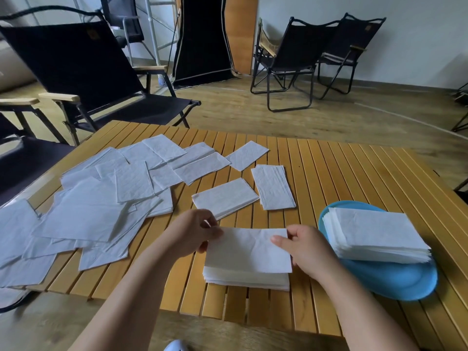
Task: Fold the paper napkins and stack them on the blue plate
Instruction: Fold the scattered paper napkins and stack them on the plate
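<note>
Two bare hands hold one white napkin point(249, 249) above a small stack of folded napkins point(247, 278) near the table's front edge, middle. Left hand point(193, 230) pinches the napkin's left edge, thumb and fingers curled on the paper; right hand point(307, 245) grips the right edge, thumb on top, fingers curled under. The held napkin looks flat and sits just over the stack, whether touching it cannot be told. Blue plate point(395, 282) is at the table's right side near the front edge, just beside the right hand; a thick stack of folded napkins on the plate point(374, 235) covers its far half, near half bare. Wooden slatted table point(342, 173) carries everything. Big loose heap of unfolded napkins point(96, 198) spreads over the table's left side, overlapping, some hanging past the left edge. Toward the table's middle lie a folded napkin point(225, 197), another thin pile point(273, 186) just right of it, and a single square napkin point(247, 155) closer to the far edge; these three are apart from each other. Beyond the far-left corner stands a black folding chair point(83, 72); two more black chairs point(316, 54) stand by the back wall, well apart from the table.
</note>
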The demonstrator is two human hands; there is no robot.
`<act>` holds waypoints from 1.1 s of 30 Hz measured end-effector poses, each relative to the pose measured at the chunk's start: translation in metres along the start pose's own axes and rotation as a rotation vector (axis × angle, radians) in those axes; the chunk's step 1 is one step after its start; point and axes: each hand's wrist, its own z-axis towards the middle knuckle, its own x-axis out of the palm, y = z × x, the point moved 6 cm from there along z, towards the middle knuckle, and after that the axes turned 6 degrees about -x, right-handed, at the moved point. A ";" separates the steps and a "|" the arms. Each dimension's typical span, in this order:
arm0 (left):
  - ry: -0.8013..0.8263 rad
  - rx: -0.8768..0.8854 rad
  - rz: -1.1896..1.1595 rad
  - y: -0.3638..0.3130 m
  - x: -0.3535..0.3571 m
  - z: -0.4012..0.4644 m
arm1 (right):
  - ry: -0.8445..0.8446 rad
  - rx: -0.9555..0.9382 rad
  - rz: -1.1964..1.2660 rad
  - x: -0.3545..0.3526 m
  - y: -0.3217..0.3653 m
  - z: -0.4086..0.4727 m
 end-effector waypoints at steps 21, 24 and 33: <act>-0.510 0.117 0.211 0.023 -0.005 0.031 | 0.010 0.154 -0.231 0.010 -0.011 0.003; -0.530 0.139 0.233 0.022 -0.005 0.032 | 0.006 0.149 -0.228 0.010 -0.013 0.004; -0.601 0.114 0.184 0.018 -0.008 0.029 | -0.003 0.154 -0.206 0.011 -0.018 0.006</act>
